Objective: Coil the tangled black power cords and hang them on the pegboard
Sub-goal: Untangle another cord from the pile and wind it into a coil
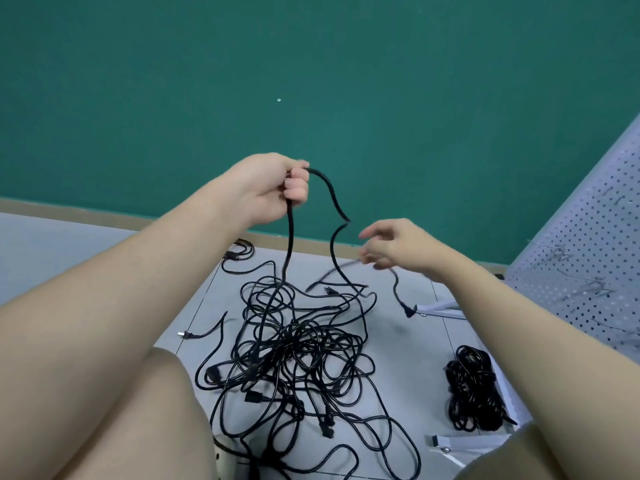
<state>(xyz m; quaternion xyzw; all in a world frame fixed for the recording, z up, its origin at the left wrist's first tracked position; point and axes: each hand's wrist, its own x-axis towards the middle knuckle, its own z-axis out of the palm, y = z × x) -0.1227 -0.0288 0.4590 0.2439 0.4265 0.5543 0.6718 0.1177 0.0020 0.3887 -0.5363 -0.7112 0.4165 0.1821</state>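
A tangle of black power cords (298,351) lies on the grey floor between my knees. My left hand (273,188) is raised and grips a bend of one black cord (330,195), whose two strands hang down into the tangle. My right hand (391,245) is lower and to the right, blurred, its fingers curled and pinching a thin cord strand that runs on to a plug end (410,310). A coiled bundle of black cord (474,393) lies on the floor at the right. The white pegboard (588,244) leans at the right edge.
A green wall (311,81) with a tan baseboard stands behind the floor. Metal hooks (595,287) stick out of the pegboard. White cable ties (460,441) lie near the coiled bundle. My bare knees (145,420) frame the tangle at both lower corners.
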